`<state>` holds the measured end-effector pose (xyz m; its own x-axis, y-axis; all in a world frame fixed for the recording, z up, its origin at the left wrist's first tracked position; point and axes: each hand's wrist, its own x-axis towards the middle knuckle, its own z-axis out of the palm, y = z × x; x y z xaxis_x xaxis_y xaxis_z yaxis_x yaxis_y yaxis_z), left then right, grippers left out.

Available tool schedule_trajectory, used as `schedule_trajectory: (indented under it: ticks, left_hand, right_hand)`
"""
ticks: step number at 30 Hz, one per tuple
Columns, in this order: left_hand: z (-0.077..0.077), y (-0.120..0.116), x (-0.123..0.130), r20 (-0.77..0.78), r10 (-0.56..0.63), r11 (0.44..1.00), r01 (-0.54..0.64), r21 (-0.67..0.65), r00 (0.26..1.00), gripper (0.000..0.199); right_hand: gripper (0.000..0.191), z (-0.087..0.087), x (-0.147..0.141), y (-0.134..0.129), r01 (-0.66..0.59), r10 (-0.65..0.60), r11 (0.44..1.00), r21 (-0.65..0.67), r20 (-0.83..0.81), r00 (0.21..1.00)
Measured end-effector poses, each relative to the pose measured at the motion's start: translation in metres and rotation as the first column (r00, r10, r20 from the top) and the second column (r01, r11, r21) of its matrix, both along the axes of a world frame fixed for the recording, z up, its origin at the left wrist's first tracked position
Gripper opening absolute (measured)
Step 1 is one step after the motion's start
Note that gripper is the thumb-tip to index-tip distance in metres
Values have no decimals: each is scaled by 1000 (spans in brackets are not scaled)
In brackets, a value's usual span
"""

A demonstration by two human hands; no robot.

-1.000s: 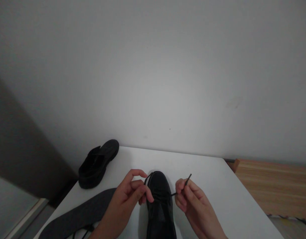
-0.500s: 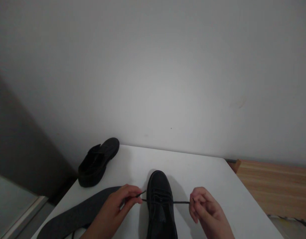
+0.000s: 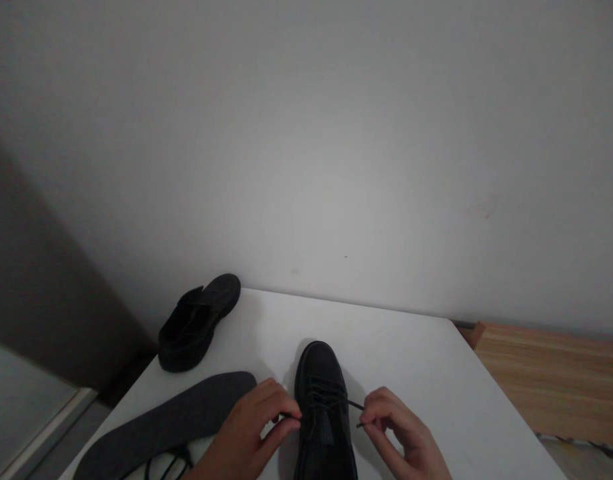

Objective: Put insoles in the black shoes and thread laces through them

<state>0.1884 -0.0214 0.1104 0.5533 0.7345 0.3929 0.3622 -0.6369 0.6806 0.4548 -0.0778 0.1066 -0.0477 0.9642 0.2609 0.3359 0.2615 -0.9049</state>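
A black lace-up shoe [image 3: 320,373] lies on the white table [image 3: 386,353], toe pointing away from me. At its left side, my left hand [image 3: 266,420] pinches a dark lace end between thumb and fingers. To the right of the shoe, my right hand [image 3: 394,423] is closed on the other end of the shoelace [image 3: 355,405], which runs from the shoe's eyelets to my fingertips. A short tip of that lace pokes out below the right fingers.
A second black shoe [image 3: 199,323] stands at the table's far left, near the wall [image 3: 306,167]. A dark grey insole [image 3: 171,420] lies left of my left hand, with a loose black lace [image 3: 174,460] beside it. Wooden boards [image 3: 551,373] are beyond the table's right edge.
Both hands have moved inward toward the shoe. The right-hand lace, straight and level before, now slopes and its free span is shorter. More of the insole and loose lace shows.
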Motion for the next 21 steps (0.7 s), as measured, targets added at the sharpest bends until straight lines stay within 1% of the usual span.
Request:
schedule_trajectory:
  ticks: [3,7,13,15,18,21]
  left_hand:
    - [-5,0,3,-36,32,999,-31,27,999,12]
    - [-6,-1,2,-67,31,998,-26,61,997,12]
    - [-7,-1,3,-90,29,996,-21,86,996,14]
    - [-9,-1,7,-77,27,993,-18,115,997,14]
    - [-14,-3,12,-61,63,985,-52,166,996,14]
    - [-18,-7,14,-68,121,977,-106,186,990,14]
  right_hand:
    - [17,0,1,2,-43,39,999,25,120,992]
    - [17,-3,1,3,-30,24,999,28,197,980]
    - [16,-9,-6,5,-30,18,998,50,241,970]
    - [17,-11,-9,4,-9,-11,997,76,252,968]
    - [19,-16,-14,1,48,-80,990,135,244,967]
    - [20,-23,-17,-2,61,-105,981,183,247,963]
